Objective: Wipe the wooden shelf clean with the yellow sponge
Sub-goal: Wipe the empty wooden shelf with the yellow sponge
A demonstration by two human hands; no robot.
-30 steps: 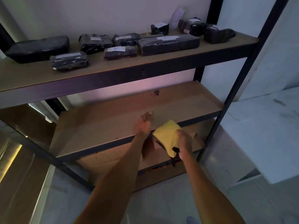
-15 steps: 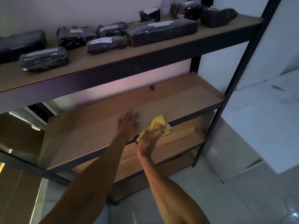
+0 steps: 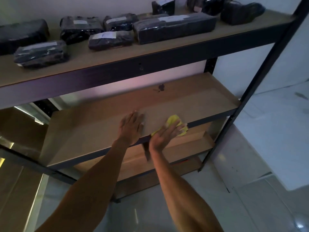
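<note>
The wooden shelf (image 3: 93, 128) is the middle board of a dark metal rack, bare except for a dark stain (image 3: 160, 87) near its back edge. My right hand (image 3: 164, 134) presses the yellow sponge (image 3: 173, 122) flat on the shelf's front edge, with part of the sponge showing past my fingers. My left hand (image 3: 132, 127) lies flat on the shelf just left of the sponge, fingers spread, holding nothing.
The upper shelf (image 3: 103, 57) carries several dark wrapped packages (image 3: 173, 29). A lower shelf (image 3: 177, 148) sits beneath. A black upright post (image 3: 255, 84) stands at the rack's right front. White tiled floor (image 3: 250, 206) lies to the right and below.
My right hand carried the sponge up from below the shelf edge and laid it flat on the shelf. My left hand went from raised to flat on the board.
</note>
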